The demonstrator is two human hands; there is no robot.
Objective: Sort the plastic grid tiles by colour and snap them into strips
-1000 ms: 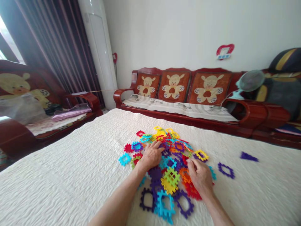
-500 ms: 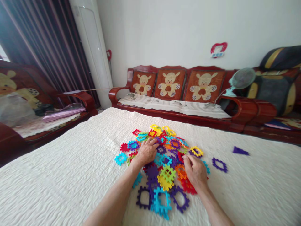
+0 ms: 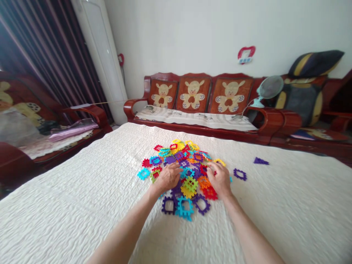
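Cream quilted cloth (image 3: 82, 190) is spread under a heap of toothed plastic pieces (image 3: 183, 164), coloured red, yellow, blue, green, orange and purple. Over the left side of the heap the left hand (image 3: 169, 176) is held palm down, its fingers bent and turned toward the heap's middle; whether a piece is gripped under them cannot be told. Over the right side of the heap the right hand (image 3: 220, 178) is held with its fingers curled and the thumb brought near the forefinger. Beside these fingertips a red piece (image 3: 203, 169) is seen, but whether it is pinched cannot be made out. Both forearms (image 3: 130, 223) are stretched forward from the near side of the heap.

At the heap's near edge a blue frame (image 3: 180, 206) is flanked by two purple frames (image 3: 164, 205). Behind it, within the heap, a yellow piece (image 3: 188, 193) is partly covered by a green piece (image 3: 190, 184). Right of the heap, a purple triangle (image 3: 261, 161) is laid apart.

Far left of the heap, a clear plastic bag (image 3: 16, 128) is set on an armchair (image 3: 102, 116); its contents cannot be made out.
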